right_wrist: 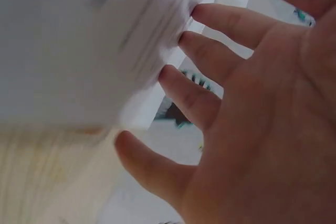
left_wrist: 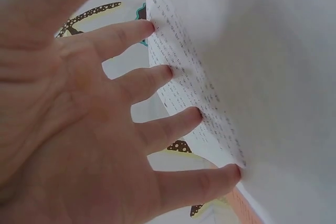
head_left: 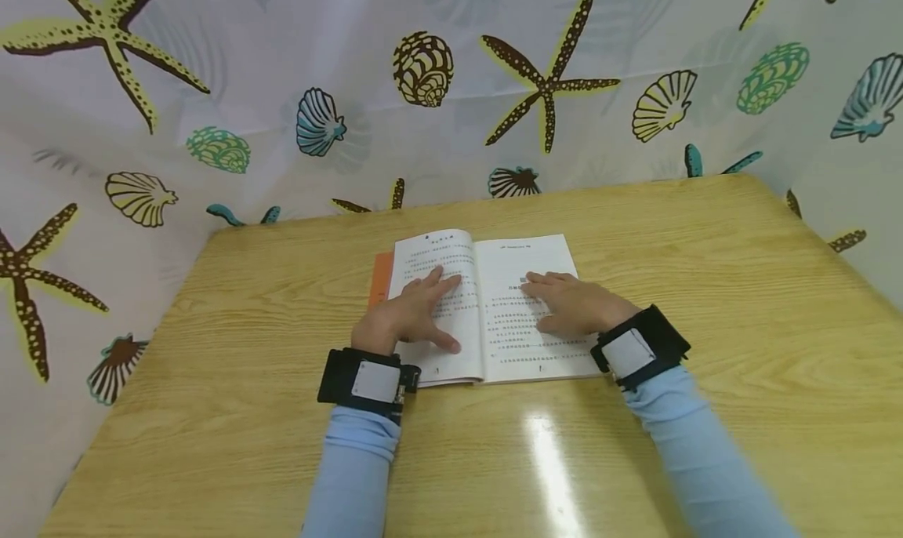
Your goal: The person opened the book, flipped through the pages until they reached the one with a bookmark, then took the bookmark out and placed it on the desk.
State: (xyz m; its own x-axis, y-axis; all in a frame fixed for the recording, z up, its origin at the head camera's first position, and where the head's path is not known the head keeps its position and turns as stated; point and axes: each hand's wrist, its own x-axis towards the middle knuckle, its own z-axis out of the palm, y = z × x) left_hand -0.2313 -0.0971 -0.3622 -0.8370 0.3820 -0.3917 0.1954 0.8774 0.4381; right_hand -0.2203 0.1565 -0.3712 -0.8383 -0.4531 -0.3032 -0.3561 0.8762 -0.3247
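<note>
An open book [head_left: 515, 350] with printed text lies on the wooden table, its two pages spread flat and an orange cover flap [head_left: 379, 278] showing at the left. On the left page rests my left hand [head_left: 409, 314], its fingers spread; in the left wrist view the fingertips [left_wrist: 197, 115] touch the printed page [left_wrist: 181, 51]. My right hand [head_left: 582, 303] lies over the right page, fingers extended. Seen from the right wrist, several fingertips [right_wrist: 167, 72] touch the page [right_wrist: 79, 51], while the little finger is by its edge. Neither hand grips anything.
The wooden table [head_left: 247, 412] extends around the book on all sides. Behind it and to the left hangs a white cloth [head_left: 268, 36] printed with starfish and shells. Both wrists wear black straps [head_left: 361, 383] with a white plate.
</note>
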